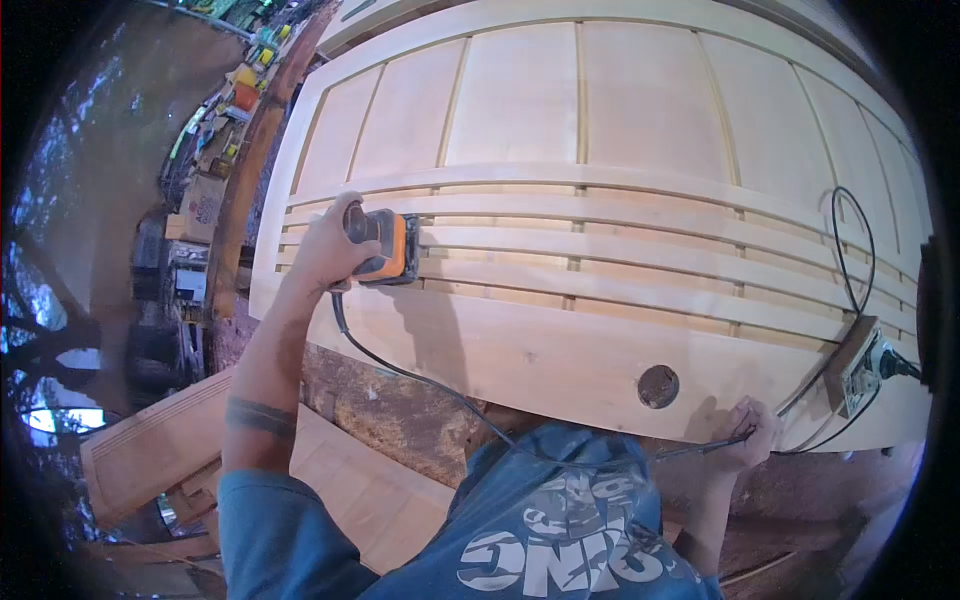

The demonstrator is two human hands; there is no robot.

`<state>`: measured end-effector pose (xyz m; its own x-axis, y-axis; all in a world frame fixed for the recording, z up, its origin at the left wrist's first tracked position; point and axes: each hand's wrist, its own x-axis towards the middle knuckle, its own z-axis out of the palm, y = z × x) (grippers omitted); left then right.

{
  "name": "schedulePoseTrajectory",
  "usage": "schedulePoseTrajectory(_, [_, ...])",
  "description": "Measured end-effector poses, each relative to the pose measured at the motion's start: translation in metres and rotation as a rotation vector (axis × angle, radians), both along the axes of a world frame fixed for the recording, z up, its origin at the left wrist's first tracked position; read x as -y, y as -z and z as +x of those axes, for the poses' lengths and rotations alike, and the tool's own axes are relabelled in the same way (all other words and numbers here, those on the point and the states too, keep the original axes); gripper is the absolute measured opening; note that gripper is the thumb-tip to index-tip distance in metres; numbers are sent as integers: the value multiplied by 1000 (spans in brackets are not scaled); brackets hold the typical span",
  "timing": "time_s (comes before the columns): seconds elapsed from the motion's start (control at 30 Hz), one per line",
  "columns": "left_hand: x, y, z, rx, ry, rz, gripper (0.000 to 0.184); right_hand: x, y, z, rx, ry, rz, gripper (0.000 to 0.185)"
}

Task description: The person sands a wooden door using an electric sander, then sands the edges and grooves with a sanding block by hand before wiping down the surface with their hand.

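My left hand (335,240) is closed around an orange and black electric sander (385,247), which rests on the slats at the left part of a pale wooden door (520,345). From the sander a black cord (420,378) runs down across my shirt to my right hand (752,432). That hand, at the door's near edge, has its fingers closed on the cord. A round brown sanding disc (658,386) appears to lie on the door's near rail, left of my right hand.
A wooden socket box (853,368) with a black plug (888,360) sits on the door at right, beside a loop of cable (853,240). Wooden panels (155,450) lean low at left. Tools and boxes (200,205) clutter the far left, past a wooden beam (250,160).
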<state>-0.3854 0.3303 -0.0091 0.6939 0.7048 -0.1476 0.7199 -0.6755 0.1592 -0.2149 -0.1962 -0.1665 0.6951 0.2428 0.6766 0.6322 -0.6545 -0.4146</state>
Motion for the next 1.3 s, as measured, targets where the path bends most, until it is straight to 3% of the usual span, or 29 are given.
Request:
schedulePoseTrajectory(0.27, [-101,7,-69,0,-23,63,74,-55,-14,-40,-115,-240,-63,9])
schedulePoseTrajectory(0.3, [-111,9,-75,-7,-29,80,74,-71,-20,-51,-148,-231,-76,8])
schedulePoseTrajectory(0.33, [-108,-3,-74,25,-167,-56,74,-85,-25,-61,-183,-223,-89,9])
schedulePoseTrajectory(0.47, [-150,6,-103,-51,-97,43,76,-112,-20,-71,-176,-157,-79,10])
schedulePoseTrajectory(0.6, [-113,13,-89,56,31,-6,75,-107,-16,-72,-149,-140,-117,8])
schedulePoseTrajectory(0.67, [-58,-5,-54,60,-16,-118,71,-106,-16,-71,-129,-155,-126,8])
schedulePoseTrajectory(0.73, [-26,6,-34,78,245,106,72,-104,-9,-69,-85,-147,-78,8])
schedulePoseTrajectory(0.87, [47,-1,28,88,250,-177,64,-96,-1,-70,-101,-106,-78,7])
schedulePoseTrajectory(0.93, [73,1,41,147,288,-93,61,-96,1,-68,-66,-121,-53,10])
schedulePoseTrajectory(1.03, [78,-10,44,126,266,-25,61,-90,-1,-71,-103,-158,-62,13])
schedulePoseTrajectory(1.17, [23,4,7,142,207,-31,66,-89,5,-73,-141,-92,-46,14])
schedulePoseTrajectory(1.3, [-41,-13,-37,50,-25,-159,67,-75,30,-77,-261,9,66,19])
